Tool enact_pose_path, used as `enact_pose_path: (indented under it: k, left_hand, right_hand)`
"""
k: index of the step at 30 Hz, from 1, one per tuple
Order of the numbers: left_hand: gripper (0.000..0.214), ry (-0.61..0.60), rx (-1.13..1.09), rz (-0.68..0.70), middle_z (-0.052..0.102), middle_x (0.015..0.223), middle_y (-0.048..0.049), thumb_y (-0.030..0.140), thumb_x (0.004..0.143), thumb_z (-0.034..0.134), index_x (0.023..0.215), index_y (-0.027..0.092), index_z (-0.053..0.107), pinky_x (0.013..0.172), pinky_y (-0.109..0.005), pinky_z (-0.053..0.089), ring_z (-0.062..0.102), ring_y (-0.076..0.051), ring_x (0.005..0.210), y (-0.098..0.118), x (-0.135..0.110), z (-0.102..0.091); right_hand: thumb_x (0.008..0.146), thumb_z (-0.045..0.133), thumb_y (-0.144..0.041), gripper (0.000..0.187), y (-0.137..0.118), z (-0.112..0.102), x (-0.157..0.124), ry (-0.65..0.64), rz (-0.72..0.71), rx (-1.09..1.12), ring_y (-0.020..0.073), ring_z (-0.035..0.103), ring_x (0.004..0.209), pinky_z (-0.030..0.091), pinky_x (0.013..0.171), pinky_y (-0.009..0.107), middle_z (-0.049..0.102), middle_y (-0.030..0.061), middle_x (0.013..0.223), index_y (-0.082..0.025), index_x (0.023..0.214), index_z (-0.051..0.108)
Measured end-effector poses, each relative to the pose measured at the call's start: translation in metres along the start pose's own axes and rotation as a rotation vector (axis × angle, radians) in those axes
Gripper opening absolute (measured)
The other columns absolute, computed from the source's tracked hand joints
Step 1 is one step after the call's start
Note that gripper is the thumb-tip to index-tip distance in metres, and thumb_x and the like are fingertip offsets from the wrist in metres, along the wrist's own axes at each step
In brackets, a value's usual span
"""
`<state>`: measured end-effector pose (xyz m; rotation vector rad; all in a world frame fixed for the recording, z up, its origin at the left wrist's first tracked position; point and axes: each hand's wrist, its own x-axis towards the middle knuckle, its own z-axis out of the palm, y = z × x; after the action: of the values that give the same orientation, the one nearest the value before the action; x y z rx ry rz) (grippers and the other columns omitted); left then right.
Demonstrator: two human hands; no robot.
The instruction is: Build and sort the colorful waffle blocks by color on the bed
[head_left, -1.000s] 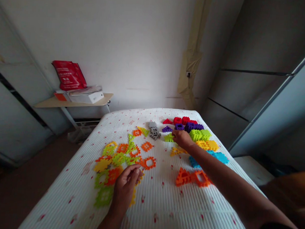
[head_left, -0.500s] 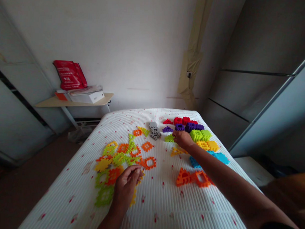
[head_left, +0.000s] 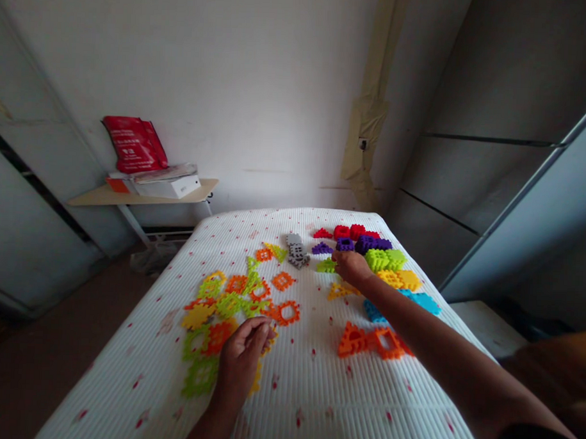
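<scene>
My right hand (head_left: 353, 266) is stretched over the sorted stacks of interlocking plastic tiles. Its fingers are pinched together just right of some lime-green triangle tiles (head_left: 326, 265), and whatever they hold is hidden. Lime-green square tiles (head_left: 378, 259) stand beyond its knuckles, purple frame tiles (head_left: 344, 244) just behind it, and yellow triangle tiles (head_left: 339, 290) nearer me. My left hand (head_left: 244, 349) hovers at the near right side of a loose mixed spread, thumb and fingers curled together; I cannot make out anything in them. Orange frame tiles (head_left: 287, 313) and partly covered yellow tiles (head_left: 256, 378) lie beside it.
Red tiles (head_left: 357, 231), blue tiles (head_left: 422, 302) and orange tiles (head_left: 387, 343) form more stacks on the right. Grey tiles (head_left: 297, 253) lie mid-table. A patterned white cover (head_left: 315, 399) spreads underneath. Behind left, a small table (head_left: 101, 195) bears a red bag (head_left: 135, 143).
My right hand has shifted very slightly to the right above the lime-green tiles. My left hand and the tiles look unchanged.
</scene>
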<state>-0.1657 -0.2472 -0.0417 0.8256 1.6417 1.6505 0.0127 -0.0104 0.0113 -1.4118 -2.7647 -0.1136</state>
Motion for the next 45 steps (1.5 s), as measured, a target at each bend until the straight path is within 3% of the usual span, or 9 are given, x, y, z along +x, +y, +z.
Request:
enact_pose_path:
  k: [13, 17, 21, 26, 30, 34, 45]
  left_hand:
    - [0.038, 0.009, 0.020, 0.026, 0.064, 0.065, -0.0046, 0.050, 0.066, 0.066, 0.081, 0.014, 0.066, 0.055, -0.024, 0.048, 0.059, -0.015, 0.059, 0.001, 0.000, 0.000]
    - [0.035, 0.023, 0.057, 0.061, 0.065, 0.067, -0.0048, 0.048, 0.071, 0.062, 0.080, 0.015, 0.066, 0.058, -0.025, 0.049, 0.060, -0.016, 0.062, 0.004, -0.002, 0.000]
    - [0.033, 0.117, 0.136, 0.111, 0.067, 0.073, -0.0066, 0.046, 0.073, 0.060, 0.083, 0.016, 0.066, 0.065, -0.030, 0.051, 0.063, -0.019, 0.069, 0.006, 0.003, -0.012]
    - [0.022, 0.245, 0.538, 0.356, 0.068, 0.089, -0.0082, 0.031, 0.076, 0.053, 0.086, 0.018, 0.068, 0.083, -0.036, 0.047, 0.061, -0.022, 0.086, 0.007, 0.029, -0.043]
    - [0.022, 0.089, 1.003, 0.424, 0.067, 0.093, -0.0081, 0.019, 0.075, 0.050, 0.087, 0.019, 0.069, 0.090, -0.037, 0.041, 0.056, -0.023, 0.095, 0.016, 0.045, -0.049]
    - [0.021, 0.010, 1.349, 0.372, 0.063, 0.095, -0.0091, 0.034, 0.073, 0.061, 0.087, 0.020, 0.068, 0.085, -0.040, 0.038, 0.051, -0.027, 0.098, 0.022, 0.044, -0.034]
    - [0.023, 0.030, 1.516, 0.457, 0.061, 0.090, -0.0074, 0.020, 0.083, 0.046, 0.092, 0.025, 0.067, 0.079, -0.040, 0.030, 0.049, -0.025, 0.095, 0.014, 0.038, -0.027]
  right_hand:
    - [0.081, 0.050, -0.016, 0.031, 0.001, -0.002, 0.001, -0.004, 0.004, -0.015, 0.0223, 0.064, 0.091, 0.046, 0.076, 0.028, 0.070, 0.0111, 0.100, -0.017, 0.109, 0.062]
    - [0.080, 0.052, -0.018, 0.031, -0.001, -0.018, -0.004, 0.044, 0.007, -0.001, 0.0235, 0.065, 0.089, 0.046, 0.074, 0.029, 0.069, 0.0130, 0.099, -0.016, 0.110, 0.061]
    - [0.081, 0.052, -0.020, 0.028, -0.003, -0.043, -0.022, 0.126, -0.042, 0.054, 0.0223, 0.065, 0.084, 0.044, 0.070, 0.027, 0.069, 0.0125, 0.095, -0.015, 0.107, 0.061]
    - [0.078, 0.056, -0.024, 0.019, -0.012, -0.069, -0.060, 0.266, -0.127, 0.276, 0.0162, 0.063, 0.065, 0.043, 0.058, 0.024, 0.070, 0.0050, 0.080, -0.019, 0.094, 0.064]
    - [0.077, 0.057, -0.027, 0.017, -0.022, -0.083, -0.083, 0.308, -0.142, 0.374, 0.0142, 0.062, 0.059, 0.043, 0.054, 0.024, 0.069, 0.0032, 0.074, -0.019, 0.091, 0.065]
    - [0.078, 0.058, -0.031, 0.020, -0.024, -0.093, -0.092, 0.327, -0.150, 0.408, 0.0140, 0.062, 0.058, 0.042, 0.051, 0.024, 0.069, 0.0034, 0.073, -0.020, 0.093, 0.065]
    - [0.080, 0.059, -0.030, 0.019, -0.018, -0.083, -0.091, 0.260, -0.121, 0.421, 0.0144, 0.063, 0.062, 0.044, 0.055, 0.024, 0.071, 0.0038, 0.078, -0.020, 0.095, 0.066]
